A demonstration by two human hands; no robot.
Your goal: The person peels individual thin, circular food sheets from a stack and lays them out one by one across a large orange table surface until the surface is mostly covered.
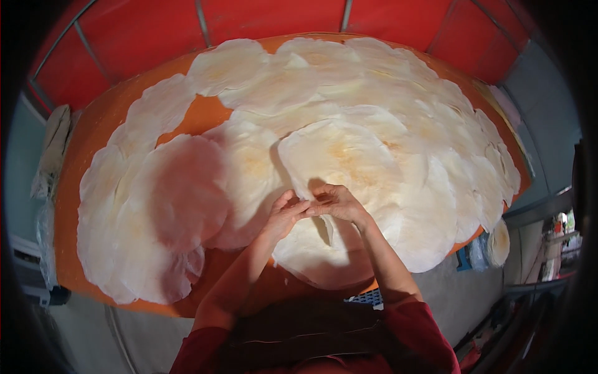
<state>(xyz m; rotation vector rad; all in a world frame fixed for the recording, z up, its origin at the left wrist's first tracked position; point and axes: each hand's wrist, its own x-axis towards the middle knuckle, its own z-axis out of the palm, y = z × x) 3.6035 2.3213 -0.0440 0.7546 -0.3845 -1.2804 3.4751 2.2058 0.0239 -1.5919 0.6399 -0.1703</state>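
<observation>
A large, thin, round sheet of flatbread (pixel 343 154), pale with browned patches in its middle, lies raised at its near left edge. My right hand (pixel 337 204) pinches that edge between thumb and fingers. Close against it, my left hand (pixel 284 216) has its fingertips on the same edge, almost touching the right fingers. A narrow flap of the sheet hangs below the hands. Under it rests another round flatbread (pixel 322 262), partly in shadow. The exact grip of the left fingertips is partly hidden.
Many overlapping flatbreads (pixel 117 187) cover the orange tabletop (pixel 205 114). Red panels (pixel 275 18) with metal bars stand behind the table. A blue plastic grid (pixel 369 298) shows at the near edge. Plastic bags (pixel 44 243) hang at the left, and grey floor (pixel 472 271) lies at the right.
</observation>
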